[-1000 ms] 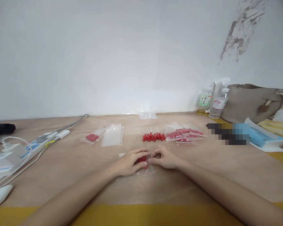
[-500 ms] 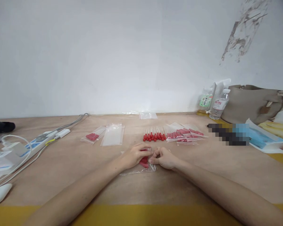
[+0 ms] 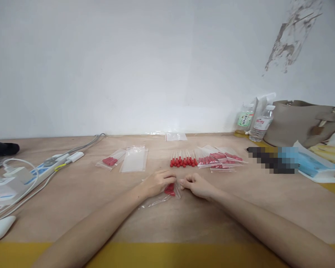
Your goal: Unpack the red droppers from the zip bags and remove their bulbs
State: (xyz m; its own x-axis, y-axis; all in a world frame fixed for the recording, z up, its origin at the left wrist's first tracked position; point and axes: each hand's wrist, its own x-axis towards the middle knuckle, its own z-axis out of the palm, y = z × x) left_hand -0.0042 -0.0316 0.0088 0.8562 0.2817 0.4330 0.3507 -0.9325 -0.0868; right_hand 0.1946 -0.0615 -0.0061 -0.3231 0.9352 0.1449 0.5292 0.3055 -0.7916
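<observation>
My left hand [image 3: 157, 183] pinches the top of a small clear zip bag [image 3: 163, 196] that holds several red-bulbed droppers and lies on the wooden table [image 3: 80, 193]. Close beside it, my right hand [image 3: 197, 185] has its fingertips at the same bag's right top corner. Just beyond the hands lies a row of loose red-bulbed droppers [image 3: 182, 160]. To its right sit filled dropper bags [image 3: 220, 159]. Further left lie an empty clear bag [image 3: 134, 159] and another filled bag [image 3: 111, 160].
A power strip with cables [image 3: 41, 171] and a white mouse [image 3: 0, 227] occupy the left side. Two bottles [image 3: 254, 121], a beige handbag [image 3: 298, 121] and a blue packet [image 3: 315, 165] stand at the back right. Another clear bag [image 3: 175, 136] lies by the wall.
My hands shifted slightly away from me with the bag. My right fingers moved from the bag's middle top to its right corner, and the bag now lies skewed.
</observation>
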